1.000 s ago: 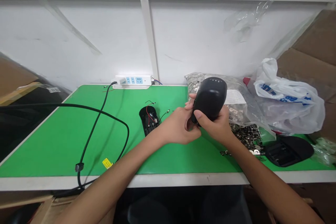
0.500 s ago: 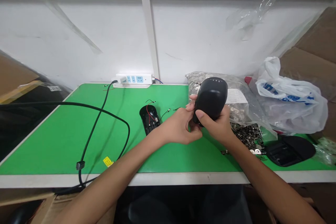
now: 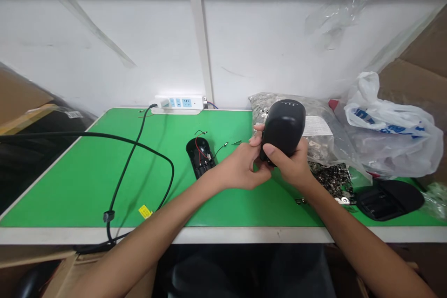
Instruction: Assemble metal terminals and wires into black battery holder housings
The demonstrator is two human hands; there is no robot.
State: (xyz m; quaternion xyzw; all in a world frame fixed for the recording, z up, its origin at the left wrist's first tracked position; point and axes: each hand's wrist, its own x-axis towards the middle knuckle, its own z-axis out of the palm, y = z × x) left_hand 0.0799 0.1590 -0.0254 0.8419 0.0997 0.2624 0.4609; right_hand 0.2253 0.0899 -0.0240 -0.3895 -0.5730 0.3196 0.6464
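A black rounded plastic casing [image 3: 284, 125] with a row of small slots near its top is held up over the table, its smooth back towards me. My right hand [image 3: 291, 158] grips its lower right side, thumb across the back. At the casing's left and lower edge, the fingers of my left hand [image 3: 246, 163] are curled against it; their tips are partly hidden behind it. Left of my hands lies an open black housing [image 3: 201, 156] with red and black wires, partly covered by my left forearm. Small metal contact pieces [image 3: 330, 179] are heaped beyond my right wrist.
A clear bag of metal parts [image 3: 321, 142] and a white plastic bag [image 3: 394, 135] stand at the back right. Another black casing [image 3: 389, 199] lies near the right front edge. A power strip [image 3: 179, 102] sits at the back, and a black cable [image 3: 127, 172] loops across the green tabletop [image 3: 80, 186].
The view has shifted slightly. Both hands keep the same hold on the black casing, and little else differs.
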